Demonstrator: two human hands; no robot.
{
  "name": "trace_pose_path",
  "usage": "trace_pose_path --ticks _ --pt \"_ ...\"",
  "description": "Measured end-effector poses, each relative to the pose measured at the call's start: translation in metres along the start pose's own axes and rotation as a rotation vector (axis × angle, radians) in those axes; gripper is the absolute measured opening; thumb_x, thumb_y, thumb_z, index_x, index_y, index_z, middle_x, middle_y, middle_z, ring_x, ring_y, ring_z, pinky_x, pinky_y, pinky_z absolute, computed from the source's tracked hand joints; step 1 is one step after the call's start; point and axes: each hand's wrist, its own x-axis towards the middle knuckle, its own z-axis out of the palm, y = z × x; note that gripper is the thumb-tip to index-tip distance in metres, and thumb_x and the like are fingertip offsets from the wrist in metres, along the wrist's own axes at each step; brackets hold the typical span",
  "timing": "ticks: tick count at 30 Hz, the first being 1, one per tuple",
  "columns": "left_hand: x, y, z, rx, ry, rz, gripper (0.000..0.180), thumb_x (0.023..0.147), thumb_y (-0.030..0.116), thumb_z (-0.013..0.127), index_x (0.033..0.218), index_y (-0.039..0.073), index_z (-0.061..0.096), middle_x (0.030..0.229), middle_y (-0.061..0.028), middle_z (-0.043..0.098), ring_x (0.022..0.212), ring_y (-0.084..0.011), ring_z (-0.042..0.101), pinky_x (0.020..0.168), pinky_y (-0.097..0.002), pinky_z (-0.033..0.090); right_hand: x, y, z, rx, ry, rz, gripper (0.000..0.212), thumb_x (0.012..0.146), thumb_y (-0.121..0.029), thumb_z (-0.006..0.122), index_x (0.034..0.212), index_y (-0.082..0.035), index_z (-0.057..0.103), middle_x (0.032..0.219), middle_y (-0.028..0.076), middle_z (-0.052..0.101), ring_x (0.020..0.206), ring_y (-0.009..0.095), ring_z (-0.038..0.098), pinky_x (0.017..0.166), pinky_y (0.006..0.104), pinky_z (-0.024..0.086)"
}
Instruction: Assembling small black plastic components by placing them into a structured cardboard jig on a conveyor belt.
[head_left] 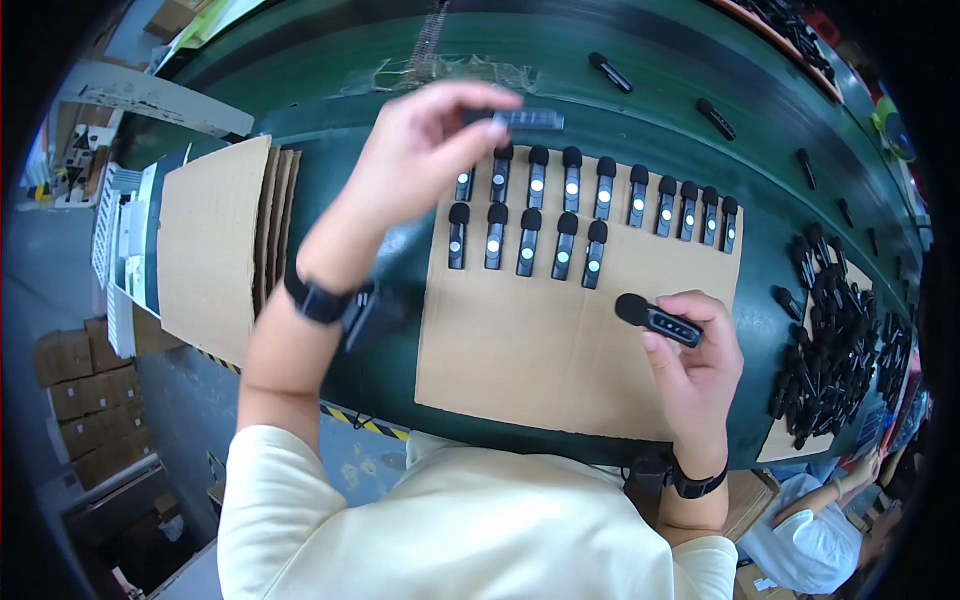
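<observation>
My left hand (415,150), slightly blurred, grips a small black lapel microphone (534,120) above the far edge of a flat cardboard sheet (530,355). Over the sheet's right part, my right hand (703,370) pinches another lapel microphone (675,327) between thumb and fingers, its round foam cap pointing left. On the sheet lie two rows of similar microphones, foam caps away from me, most with a pale round spot on the body. The far row (605,188) spans nearly the whole width; the nearer row (527,245) covers only the left part.
A green conveyor belt (660,60) runs along the back with scattered microphones (716,118). At the right, a large heap of microphones (835,340) rests on cardboard. Cardboard sheets (215,240) stand stacked at the left. Another person (810,535) is at the lower right.
</observation>
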Motion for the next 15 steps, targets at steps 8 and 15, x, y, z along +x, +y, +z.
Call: trace_pose_path --ticks 8,15 --pt "-0.106 0.031 0.042 -0.142 -0.045 -0.06 0.029 0.081 -0.005 0.072 0.109 -0.001 0.065 0.107 -0.0093 0.066 0.095 -0.016 0.064 0.085 -0.0289 0.05 -0.006 0.001 0.003 0.077 -0.141 -0.167 0.03 0.078 0.005 0.075 0.104 -0.001 0.062 0.094 0.009 0.063 0.087 0.017 0.061 0.078 0.0268 0.048" --pt "-0.123 0.036 0.065 -0.14 -0.062 0.027 0.031 0.078 -0.007 0.075 0.107 -0.001 0.065 0.104 -0.0114 0.067 0.096 -0.0189 0.065 0.087 -0.0315 0.051 -0.011 0.0 0.006 0.062 -0.177 -0.248 0.03 0.078 0.002 0.077 0.103 0.0 0.06 0.092 0.009 0.059 0.083 0.015 0.055 0.073 0.0252 0.044"
